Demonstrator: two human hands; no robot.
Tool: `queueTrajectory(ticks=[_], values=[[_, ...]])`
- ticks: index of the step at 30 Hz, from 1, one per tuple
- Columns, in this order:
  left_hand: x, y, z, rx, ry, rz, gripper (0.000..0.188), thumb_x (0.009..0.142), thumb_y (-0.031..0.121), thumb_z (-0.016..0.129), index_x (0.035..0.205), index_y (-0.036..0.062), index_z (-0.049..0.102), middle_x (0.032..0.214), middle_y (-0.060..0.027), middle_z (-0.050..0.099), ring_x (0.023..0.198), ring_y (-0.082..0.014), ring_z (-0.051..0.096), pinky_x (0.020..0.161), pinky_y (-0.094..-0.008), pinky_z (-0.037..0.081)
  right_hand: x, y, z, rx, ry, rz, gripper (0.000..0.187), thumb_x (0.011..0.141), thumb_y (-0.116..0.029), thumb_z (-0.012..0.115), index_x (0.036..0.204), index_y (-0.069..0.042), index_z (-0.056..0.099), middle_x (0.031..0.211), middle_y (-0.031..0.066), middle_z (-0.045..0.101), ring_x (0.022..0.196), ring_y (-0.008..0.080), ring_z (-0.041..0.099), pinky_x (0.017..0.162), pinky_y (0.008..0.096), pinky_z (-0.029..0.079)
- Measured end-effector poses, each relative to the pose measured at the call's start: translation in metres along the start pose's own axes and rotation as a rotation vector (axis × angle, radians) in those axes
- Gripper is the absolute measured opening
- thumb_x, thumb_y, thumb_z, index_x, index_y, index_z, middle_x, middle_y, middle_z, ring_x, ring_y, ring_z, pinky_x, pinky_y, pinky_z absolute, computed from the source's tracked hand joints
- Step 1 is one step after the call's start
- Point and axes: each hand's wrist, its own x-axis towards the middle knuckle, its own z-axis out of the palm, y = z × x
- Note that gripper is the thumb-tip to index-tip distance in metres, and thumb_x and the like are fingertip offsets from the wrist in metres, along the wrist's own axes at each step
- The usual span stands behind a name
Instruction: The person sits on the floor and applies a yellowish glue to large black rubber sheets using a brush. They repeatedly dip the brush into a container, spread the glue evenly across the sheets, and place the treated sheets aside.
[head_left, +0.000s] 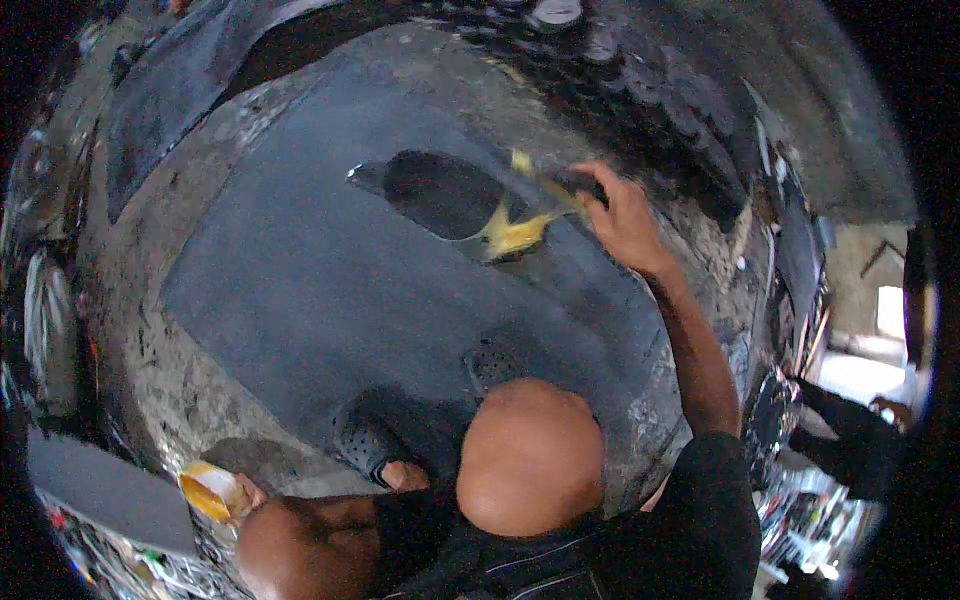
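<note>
Over the far right part of a dark grey sheet (300,280) on the floor, my right hand (625,220) has its fingers closed on a blurred dark and yellow thing (575,195), whose kind I cannot make out. Beside it is a bright yellow smeared patch (515,235). A dark oval piece (440,195), with a shiny tip at its left end, lies on the sheet by the yellow. At the lower left, my left hand (252,492), partly hidden behind my knee, holds a small pale tub (212,490) with orange-yellow stuff inside.
My knees (530,455) and a foot in a dark perforated clog (365,440) are at the sheet's near edge. Heaped dark material (630,80) lies beyond it. A grey panel (110,490) stands left; shiny clutter (815,520) lies right.
</note>
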Motion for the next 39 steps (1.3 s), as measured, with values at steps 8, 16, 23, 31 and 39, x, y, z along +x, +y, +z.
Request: queueTrajectory(ticks=[8,16,23,31,39], values=[[0.008,-0.059,0.095,0.538,-0.489,0.224,0.051,0.099,0.017,0.062,0.146,0.0012,0.048,0.152,-0.0174,0.047,0.136,-0.0314,0.048,0.111,-0.0473,0.047,-0.073,0.085,0.089,-0.28,0.413,0.541,0.04,0.083,-0.029,0.075,0.103,0.005,0.068,0.094,0.0269,0.072,0.088,0.0428,0.07,0.08,0.0464,0.054],[0.027,-0.09,0.328,1.243,-0.605,0.954,0.058,0.105,0.038,0.058,0.153,0.0081,0.043,0.158,-0.0167,0.039,0.144,-0.0316,0.04,0.119,-0.0527,0.031,0.02,0.062,0.209,-0.25,0.358,0.73,0.049,0.082,-0.039,0.078,0.103,0.005,0.07,0.098,0.0283,0.071,0.092,0.0474,0.068,0.082,0.0532,0.054],[-0.028,-0.138,0.37,1.665,-0.372,1.047,0.056,0.106,0.041,0.049,0.157,0.0187,0.039,0.167,-0.0095,0.029,0.156,-0.0282,0.022,0.122,-0.0625,0.012,0.245,0.018,0.286,-0.372,0.449,0.46,0.047,0.077,-0.038,0.078,0.092,0.007,0.072,0.096,0.0312,0.07,0.094,0.0507,0.067,0.087,0.0547,0.053],[-0.03,-0.134,0.378,1.681,-0.369,1.054,0.057,0.105,0.039,0.049,0.157,0.0169,0.04,0.167,-0.0072,0.029,0.155,-0.029,0.023,0.122,-0.0632,0.01,0.424,-0.095,0.343,-0.219,0.201,0.495,0.052,0.077,-0.038,0.078,0.11,0.002,0.073,0.111,0.027,0.072,0.106,0.045,0.069,0.093,0.0513,0.055],[-0.031,-0.131,0.378,1.683,-0.374,1.04,0.057,0.104,0.037,0.05,0.157,0.0167,0.04,0.167,-0.0076,0.029,0.155,-0.0289,0.023,0.121,-0.0632,0.01,0.42,-0.103,0.319,-0.45,-0.084,0.084,0.048,0.084,-0.041,0.074,0.124,-0.015,0.072,0.116,0.0199,0.073,0.108,0.0394,0.07,0.092,0.0519,0.056]])
